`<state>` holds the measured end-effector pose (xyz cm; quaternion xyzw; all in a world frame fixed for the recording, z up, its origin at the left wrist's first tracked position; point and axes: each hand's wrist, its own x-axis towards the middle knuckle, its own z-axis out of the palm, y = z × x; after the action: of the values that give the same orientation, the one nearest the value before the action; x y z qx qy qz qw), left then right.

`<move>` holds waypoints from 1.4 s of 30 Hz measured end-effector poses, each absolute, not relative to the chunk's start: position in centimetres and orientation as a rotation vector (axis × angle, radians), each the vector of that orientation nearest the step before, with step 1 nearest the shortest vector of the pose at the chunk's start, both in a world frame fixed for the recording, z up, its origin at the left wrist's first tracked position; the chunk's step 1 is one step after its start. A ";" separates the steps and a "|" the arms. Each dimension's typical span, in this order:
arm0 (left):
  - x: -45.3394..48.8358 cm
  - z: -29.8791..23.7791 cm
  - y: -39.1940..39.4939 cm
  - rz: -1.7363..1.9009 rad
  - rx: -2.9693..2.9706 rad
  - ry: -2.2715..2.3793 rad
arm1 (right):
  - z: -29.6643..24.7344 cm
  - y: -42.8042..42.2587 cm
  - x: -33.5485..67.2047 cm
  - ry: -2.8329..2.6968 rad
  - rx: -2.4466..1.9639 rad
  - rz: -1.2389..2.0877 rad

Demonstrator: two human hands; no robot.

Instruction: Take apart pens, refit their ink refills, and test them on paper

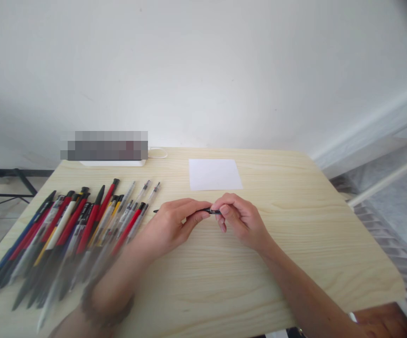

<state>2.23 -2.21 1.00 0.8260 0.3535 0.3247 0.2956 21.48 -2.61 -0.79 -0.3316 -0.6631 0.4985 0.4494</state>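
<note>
Between my two hands a slim black pen (207, 211) lies level above the table. My left hand (177, 219) is closed on its barrel, and a dark tip pokes out to the left of that hand. The fingers of my right hand (240, 219) pinch the pen's right end, where a short shiny part shows. Most of the barrel is hidden behind my left fingers. Just beyond my hands lies a white sheet of paper (215, 174), flat on the table.
Many loose pens (94, 216), red, black, white, yellow and clear, lie in a spread pile on the left of the wooden table (295, 244). At the back left stands a blurred-out device (111, 148) on a white base, with a white cable beside it. A wall (203, 75) rises behind.
</note>
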 end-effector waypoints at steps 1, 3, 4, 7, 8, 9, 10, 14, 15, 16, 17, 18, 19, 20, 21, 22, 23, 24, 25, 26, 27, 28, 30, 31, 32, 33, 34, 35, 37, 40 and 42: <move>2.2 1.1 -2.2 0.851 2.179 0.935 | -0.8 -2.6 21.4 -1.638 -0.816 1.247; 2.3 1.2 -2.3 0.820 2.135 0.949 | -0.7 -2.7 21.3 -1.642 -0.825 1.249; 2.3 1.3 -2.3 0.806 2.116 0.965 | -0.7 -2.6 21.3 -1.645 -0.842 1.238; 2.4 1.5 -2.3 0.809 2.093 0.997 | -0.6 -2.5 21.1 -1.591 -0.883 1.254; 2.4 1.5 -2.3 0.823 2.104 0.983 | -0.7 -2.4 21.1 -1.559 -0.878 1.303; 2.4 1.6 -2.3 0.840 2.123 0.959 | -0.7 -2.3 21.1 -1.526 -0.860 1.372; 2.3 1.6 -2.2 0.855 2.146 0.928 | -0.8 -2.2 21.1 -1.498 -0.830 1.449; 2.0 1.6 -2.1 0.838 2.208 0.846 | -0.9 -2.2 21.2 -1.424 -0.725 1.680; 2.0 1.6 -2.1 0.834 2.207 0.841 | -0.9 -2.2 21.3 -1.409 -0.718 1.704; 1.9 1.6 -2.1 0.837 2.202 0.836 | -0.8 -2.2 21.3 -1.395 -0.720 1.721; 1.9 1.6 -2.0 0.847 2.193 0.829 | -0.8 -2.2 21.4 -1.381 -0.726 1.735; 1.8 1.6 -2.0 0.854 2.177 0.818 | -0.7 -2.2 21.4 -1.366 -0.731 1.747; 1.8 1.7 -2.0 0.853 2.159 0.801 | -0.7 -2.2 21.5 -1.348 -0.736 1.762; 1.8 1.7 -2.0 0.844 2.138 0.780 | -0.7 -2.2 21.5 -1.331 -0.740 1.778; 1.8 1.8 -2.1 0.828 2.118 0.755 | -0.7 -2.2 21.5 -1.317 -0.744 1.794; 1.8 2.0 -2.1 0.811 2.099 0.730 | -0.7 -2.2 21.5 -1.303 -0.748 1.807; 1.8 2.1 -2.1 0.796 2.082 0.707 | -0.7 -2.2 21.5 -1.289 -0.752 1.818; 1.8 2.2 -2.1 0.784 2.068 0.688 | -0.7 -2.2 21.5 -1.275 -0.756 1.826; 1.8 2.4 -2.1 0.774 2.053 0.674 | -0.7 -2.2 21.5 -1.259 -0.759 1.834; 1.7 2.5 -2.2 0.767 2.039 0.666 | -0.7 -2.2 21.5 -1.244 -0.764 1.839; 1.7 2.6 -2.2 0.760 2.025 0.660 | -0.7 -2.2 21.5 -1.232 -0.771 1.846; 1.7 2.6 -2.1 0.754 2.009 0.655 | -0.7 -2.3 21.5 -1.223 -0.780 1.854; 1.6 2.7 -2.1 0.746 1.979 0.647 | -0.6 -2.3 21.5 -1.214 -0.798 1.870; 1.6 2.6 -2.1 0.740 1.966 0.645 | -0.6 -2.3 21.5 -1.213 -0.804 1.878; 1.6 2.6 -2.1 0.735 1.957 0.641 | -0.6 -2.4 21.5 -1.214 -0.805 1.888; 1.6 2.6 -2.1 0.728 1.951 0.640 | -0.6 -2.4 21.6 -1.216 -0.801 1.900; 1.6 2.5 -2.1 0.723 1.949 0.643 | -0.6 -2.4 21.6 -1.217 -0.797 1.912; 1.6 2.4 -2.1 0.716 1.952 0.647 | -0.6 -2.4 21.6 -1.217 -0.794 1.921; 1.6 2.3 -2.0 0.696 1.968 0.661 | -0.6 -2.4 21.6 -1.222 -0.797 1.936; 1.7 2.3 -2.1 0.662 2.004 0.673 | -0.5 -2.4 21.5 -1.251 -0.809 1.941; 1.8 2.3 -2.1 0.681 2.025 0.674 | -0.5 -2.5 21.4 -1.252 -0.804 1.936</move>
<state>1.78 -2.13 2.31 0.8137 0.2707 0.2737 0.4355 21.44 -2.46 -0.49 -0.3095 -0.4818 0.7447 0.3428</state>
